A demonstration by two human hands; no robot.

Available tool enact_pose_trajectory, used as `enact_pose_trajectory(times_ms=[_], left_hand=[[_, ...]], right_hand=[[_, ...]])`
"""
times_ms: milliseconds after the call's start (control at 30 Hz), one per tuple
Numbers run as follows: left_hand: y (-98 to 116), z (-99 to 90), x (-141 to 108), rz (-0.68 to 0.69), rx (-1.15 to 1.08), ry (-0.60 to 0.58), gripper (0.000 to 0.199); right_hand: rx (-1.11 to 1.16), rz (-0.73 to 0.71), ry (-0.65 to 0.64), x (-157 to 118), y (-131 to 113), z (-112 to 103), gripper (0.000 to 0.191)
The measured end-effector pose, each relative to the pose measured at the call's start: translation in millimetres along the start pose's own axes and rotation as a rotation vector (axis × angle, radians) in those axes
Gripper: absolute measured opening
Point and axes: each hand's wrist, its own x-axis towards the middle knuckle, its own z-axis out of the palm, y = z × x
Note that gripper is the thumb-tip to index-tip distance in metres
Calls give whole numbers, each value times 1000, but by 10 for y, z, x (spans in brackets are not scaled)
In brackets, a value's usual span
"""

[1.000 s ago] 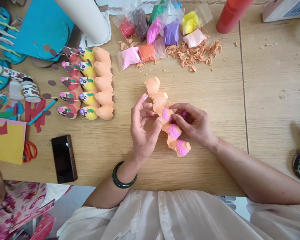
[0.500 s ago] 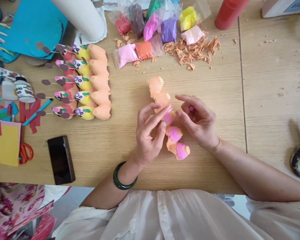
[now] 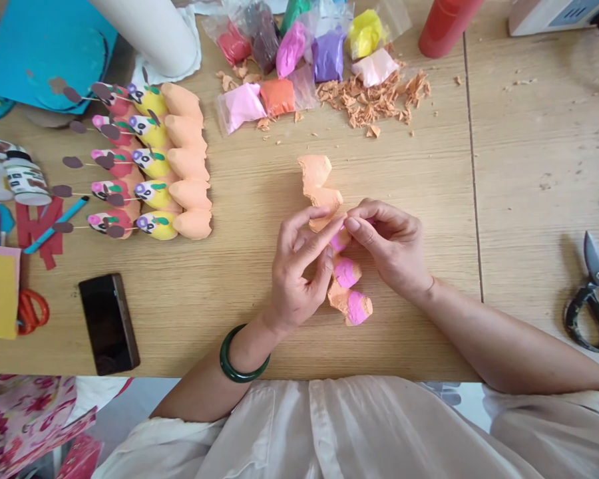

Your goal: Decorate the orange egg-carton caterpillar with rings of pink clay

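A strip of orange-painted egg carton cups (image 3: 324, 174) lies on the table in front of me, its nearer cups banded with pink clay (image 3: 347, 273). My left hand (image 3: 299, 269) is closed around the middle of the strip, thumb and fingers on one of the cups. My right hand (image 3: 394, 249) comes in from the other side, thumb and index finger pinched together at the left index fingertip. A little pink clay shows at that pinch, mostly hidden by the fingers.
Left of the strip stands a carton block (image 3: 187, 163) with decorated red and yellow cups. Bagged clay (image 3: 242, 106) and orange scraps (image 3: 374, 100) lie at the back. A phone (image 3: 110, 322), orange-handled scissors (image 3: 32, 311) and pruning shears (image 3: 596, 293) flank my arms.
My right hand has moved left, and its thumb and index finger have closed at the left index fingertip, where a bit of pink clay stuck out. The view has shifted slightly right.
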Motion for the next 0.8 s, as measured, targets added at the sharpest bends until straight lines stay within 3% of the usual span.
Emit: enact_pose_trajectory(times_ms=[167,367,633,700,800], left_hand=[[-24,29,-36,-143,-164,0,53],[-43,109,-78,-384,-422,106,60],[-139,159,-101,-440,-406,299,72],[-142,157,-82,-519,-488,287,72],[-92,128,-6,-742,-737,135,63]], right_hand=[[-53,-32,24,5,-10,-6,48],[-150,-85,90,11,45,-23,43],[-147,-50,29,24,69,-22,38],[-134,-46,15,25,66,-21,38],[-124,-9,11,18,63,-19,41]])
